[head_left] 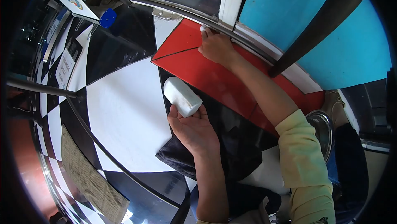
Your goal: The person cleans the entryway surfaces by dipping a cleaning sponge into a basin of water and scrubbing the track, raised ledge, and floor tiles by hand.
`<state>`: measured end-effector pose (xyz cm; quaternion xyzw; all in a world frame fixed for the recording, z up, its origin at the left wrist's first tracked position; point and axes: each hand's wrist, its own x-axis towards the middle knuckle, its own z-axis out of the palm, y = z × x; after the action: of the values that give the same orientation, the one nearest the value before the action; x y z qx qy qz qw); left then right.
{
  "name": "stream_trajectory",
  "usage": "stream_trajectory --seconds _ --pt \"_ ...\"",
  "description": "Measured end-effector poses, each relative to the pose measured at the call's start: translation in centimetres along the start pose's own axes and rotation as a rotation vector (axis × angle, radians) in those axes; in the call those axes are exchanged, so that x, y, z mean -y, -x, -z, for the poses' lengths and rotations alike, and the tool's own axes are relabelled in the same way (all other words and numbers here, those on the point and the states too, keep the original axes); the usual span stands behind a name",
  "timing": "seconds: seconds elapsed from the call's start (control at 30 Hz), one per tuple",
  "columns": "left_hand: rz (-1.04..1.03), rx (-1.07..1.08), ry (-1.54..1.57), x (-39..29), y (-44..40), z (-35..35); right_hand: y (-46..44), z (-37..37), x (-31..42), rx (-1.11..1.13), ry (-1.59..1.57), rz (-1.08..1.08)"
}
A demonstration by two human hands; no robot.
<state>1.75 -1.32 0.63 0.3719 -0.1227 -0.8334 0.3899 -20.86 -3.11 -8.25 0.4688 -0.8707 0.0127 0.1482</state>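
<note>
My left hand (pixel 194 135) is palm up with its fingers closed around the lower end of a white rounded block (pixel 180 95). A brownish smudge runs along the block's side; its material I cannot make out. My right hand (pixel 216 46) reaches forward to the far edge of a red tiled step (pixel 211 75), close to a dark metal rail (pixel 178 9). A small white piece (pixel 202 28) shows at its fingertips, pressed against the red tile. Its kind is too small to tell.
Black and white floor tiles (pixel 124 116) spread to the left, with a brown mat (pixel 89 178). A dark post (pixel 318 25) slants before a blue panel (pixel 351 46). A metal bowl (pixel 331 131) stands by my right arm. A dark cloth (pixel 175 155) lies near my left wrist.
</note>
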Motion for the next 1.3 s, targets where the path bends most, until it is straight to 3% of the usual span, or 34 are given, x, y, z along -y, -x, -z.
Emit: stream_trajectory --seconds 0.13,0.33,0.37,0.47,0.5,0.6,0.7,0.8,1.1,1.3 --pt "-0.003 0.018 0.0 0.1 0.1 0.0 -3.1 0.2 0.1 0.206 -0.106 0.014" --pt "-0.001 0.046 -0.041 -0.2 -0.1 0.2 -8.8 -1.0 3.0 0.251 -0.271 -0.061" --pt "-0.001 0.049 -0.046 -0.2 -0.3 0.4 -8.6 -1.2 3.5 0.125 -0.273 -0.114" --pt "0.005 0.029 -0.023 -0.2 -0.1 -0.1 -6.7 -1.1 3.8 0.229 -0.044 0.018" --pt "0.007 0.013 -0.011 -0.2 0.1 -0.2 -5.5 -1.7 4.0 0.117 0.03 -0.005" --pt "-0.002 0.024 -0.007 -0.2 0.0 0.0 -2.2 -0.5 3.3 0.209 0.008 -0.058" --pt "-0.009 0.04 0.006 -0.3 -0.1 0.2 1.5 0.0 2.0 0.112 0.102 -0.092" --pt "-0.012 0.029 0.017 -0.2 -0.1 0.2 3.8 2.9 0.2 0.295 0.075 -0.047" --pt "-0.01 0.012 0.013 -0.2 -0.2 0.2 3.9 3.0 -1.0 0.185 -0.141 -0.242" --pt "-0.014 0.049 0.004 0.0 -0.4 0.4 3.6 0.4 -1.8 -0.223 -0.239 -0.152"
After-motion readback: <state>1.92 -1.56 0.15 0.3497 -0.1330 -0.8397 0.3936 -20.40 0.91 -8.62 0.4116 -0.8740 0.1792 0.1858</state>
